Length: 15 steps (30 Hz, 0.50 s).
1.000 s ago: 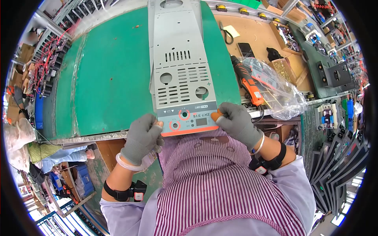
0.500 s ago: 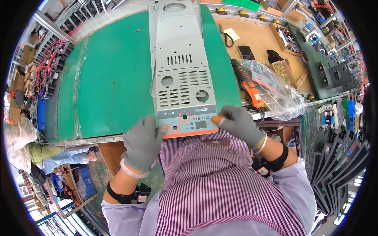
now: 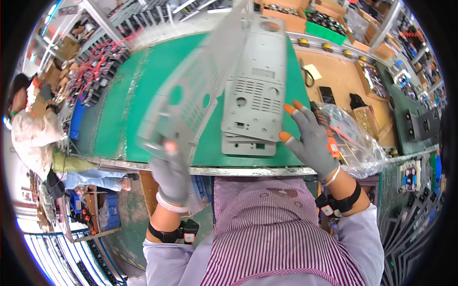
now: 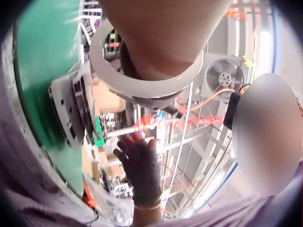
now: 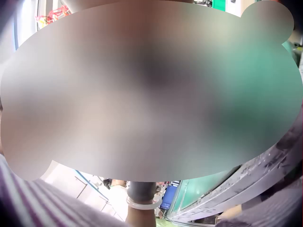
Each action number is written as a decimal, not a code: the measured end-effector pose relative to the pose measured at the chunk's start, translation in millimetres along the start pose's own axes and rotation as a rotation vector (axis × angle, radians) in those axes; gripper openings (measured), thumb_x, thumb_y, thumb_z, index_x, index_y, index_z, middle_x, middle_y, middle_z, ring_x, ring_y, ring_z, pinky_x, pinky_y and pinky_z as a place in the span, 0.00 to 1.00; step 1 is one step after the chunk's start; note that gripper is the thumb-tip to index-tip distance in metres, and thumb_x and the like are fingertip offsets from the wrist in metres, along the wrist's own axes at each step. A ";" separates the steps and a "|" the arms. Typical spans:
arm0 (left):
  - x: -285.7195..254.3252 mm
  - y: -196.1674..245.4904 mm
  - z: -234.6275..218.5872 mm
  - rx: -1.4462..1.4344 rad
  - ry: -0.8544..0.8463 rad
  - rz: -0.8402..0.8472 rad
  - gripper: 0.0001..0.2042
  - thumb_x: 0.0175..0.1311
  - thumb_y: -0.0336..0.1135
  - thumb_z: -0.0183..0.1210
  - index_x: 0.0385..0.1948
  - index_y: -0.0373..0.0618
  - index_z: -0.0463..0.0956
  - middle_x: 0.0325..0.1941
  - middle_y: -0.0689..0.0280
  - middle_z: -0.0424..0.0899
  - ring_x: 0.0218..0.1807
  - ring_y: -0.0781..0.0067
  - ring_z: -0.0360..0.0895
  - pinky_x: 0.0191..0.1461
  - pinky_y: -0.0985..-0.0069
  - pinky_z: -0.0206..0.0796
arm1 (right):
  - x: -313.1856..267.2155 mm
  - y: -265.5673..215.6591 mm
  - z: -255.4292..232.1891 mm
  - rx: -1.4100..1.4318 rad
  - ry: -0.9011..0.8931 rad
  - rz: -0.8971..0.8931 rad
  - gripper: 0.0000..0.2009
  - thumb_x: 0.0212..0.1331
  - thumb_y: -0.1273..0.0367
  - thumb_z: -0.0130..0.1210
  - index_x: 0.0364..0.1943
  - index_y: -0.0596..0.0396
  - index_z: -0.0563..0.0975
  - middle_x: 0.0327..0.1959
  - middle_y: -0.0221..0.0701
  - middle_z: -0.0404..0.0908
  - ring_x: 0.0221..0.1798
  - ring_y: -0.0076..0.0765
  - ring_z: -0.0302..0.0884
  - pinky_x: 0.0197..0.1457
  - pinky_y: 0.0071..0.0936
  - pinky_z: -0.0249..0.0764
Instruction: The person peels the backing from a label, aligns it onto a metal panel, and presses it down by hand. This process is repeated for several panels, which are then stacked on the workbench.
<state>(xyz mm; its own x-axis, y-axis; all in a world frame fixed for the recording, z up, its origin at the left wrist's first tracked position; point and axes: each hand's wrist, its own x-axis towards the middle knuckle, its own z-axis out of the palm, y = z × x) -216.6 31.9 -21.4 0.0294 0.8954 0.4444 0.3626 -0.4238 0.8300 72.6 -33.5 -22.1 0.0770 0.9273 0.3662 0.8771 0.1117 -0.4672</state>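
My left hand (image 3: 172, 177), in a grey glove with bare thumb tip, grips the near end of a long grey slotted sheet-metal panel (image 3: 193, 95). The panel is raised and tilted over the left of the green table, blurred by motion. Beside it lies a stack of similar grey panels (image 3: 255, 102) with slots and round holes. My right hand (image 3: 312, 145), gloved with orange fingertips, is spread at the stack's right edge and holds nothing. In the left wrist view the right hand (image 4: 140, 172) shows the same spread fingers. The right wrist view is largely blurred out.
An orange and black power tool (image 3: 329, 138) and a clear plastic bag (image 3: 358, 148) lie to the right. Scissors (image 3: 307, 74) and a phone (image 3: 327, 95) rest behind them on brown board. Wired parts (image 3: 95, 71) line the left, where another person (image 3: 36, 124) stands.
The top panel with the printed ZX7-315 end has left the stack, lifted and swung left in my left hand. My right hand has released it and spread. The head view has shifted.
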 end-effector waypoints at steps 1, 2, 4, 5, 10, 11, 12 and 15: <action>5.1 -7.3 -11.2 -0.232 0.129 -0.217 0.12 0.65 0.33 0.48 0.40 0.31 0.71 0.36 0.55 0.79 0.36 0.60 0.78 0.38 0.73 0.72 | 3.4 3.8 9.2 -0.034 -0.026 -0.039 0.26 0.49 0.60 0.58 0.53 0.53 0.69 0.55 0.46 0.68 0.56 0.54 0.67 0.52 0.39 0.71; 12.5 -12.2 -20.5 -0.330 0.246 -0.273 0.15 0.67 0.37 0.45 0.41 0.32 0.71 0.35 0.59 0.78 0.34 0.69 0.77 0.36 0.76 0.71 | 6.0 7.8 19.7 -0.066 -0.052 -0.081 0.26 0.49 0.59 0.57 0.53 0.54 0.69 0.55 0.46 0.68 0.58 0.55 0.65 0.54 0.40 0.70; 22.2 -36.3 -40.3 -0.410 0.425 -0.317 0.16 0.69 0.40 0.44 0.39 0.32 0.71 0.32 0.62 0.78 0.31 0.74 0.77 0.33 0.77 0.70 | 7.0 20.3 40.1 -0.095 -0.132 -0.186 0.25 0.50 0.58 0.56 0.52 0.54 0.70 0.55 0.48 0.68 0.62 0.59 0.60 0.60 0.42 0.65; 17.4 -60.3 -50.9 -0.475 0.498 -0.434 0.17 0.68 0.40 0.45 0.40 0.31 0.71 0.34 0.60 0.78 0.33 0.71 0.78 0.34 0.75 0.72 | 5.9 23.9 45.3 -0.106 -0.128 -0.233 0.23 0.49 0.58 0.56 0.49 0.55 0.73 0.54 0.47 0.70 0.62 0.59 0.61 0.60 0.43 0.65; -9.6 -99.6 -42.7 -0.865 0.649 -0.387 0.15 0.66 0.36 0.47 0.45 0.29 0.69 0.40 0.55 0.78 0.38 0.63 0.79 0.41 0.67 0.76 | 7.9 16.6 47.8 -0.020 -0.154 -0.154 0.17 0.48 0.63 0.55 0.43 0.54 0.77 0.52 0.41 0.73 0.62 0.57 0.62 0.59 0.42 0.65; -17.1 -109.3 -39.3 -0.925 0.612 -0.438 0.16 0.65 0.34 0.50 0.48 0.30 0.66 0.43 0.55 0.77 0.40 0.63 0.79 0.43 0.66 0.75 | 7.9 14.4 49.0 0.000 -0.170 -0.151 0.16 0.48 0.64 0.55 0.42 0.54 0.77 0.51 0.41 0.73 0.62 0.56 0.63 0.59 0.42 0.66; -24.2 -116.9 -34.7 -0.913 0.607 -0.493 0.16 0.65 0.33 0.50 0.50 0.30 0.64 0.45 0.54 0.76 0.42 0.62 0.78 0.44 0.65 0.75 | 9.0 13.4 49.3 0.013 -0.182 -0.146 0.15 0.48 0.65 0.54 0.41 0.54 0.77 0.51 0.40 0.74 0.62 0.55 0.63 0.59 0.41 0.66; -42.6 -133.4 -24.0 -1.030 0.495 -0.636 0.18 0.66 0.32 0.47 0.53 0.30 0.60 0.49 0.53 0.73 0.45 0.59 0.78 0.45 0.62 0.76 | 10.0 11.7 48.2 0.034 -0.193 -0.159 0.14 0.47 0.66 0.54 0.39 0.54 0.77 0.49 0.40 0.75 0.63 0.53 0.63 0.57 0.40 0.67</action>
<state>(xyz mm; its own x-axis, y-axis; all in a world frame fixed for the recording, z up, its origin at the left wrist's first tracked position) -288.6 47.1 -143.0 -0.3056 0.9250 -0.2260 -0.6952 -0.0546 0.7167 60.7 -5.6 -62.6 -0.1556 0.9477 0.2786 0.8543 0.2706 -0.4437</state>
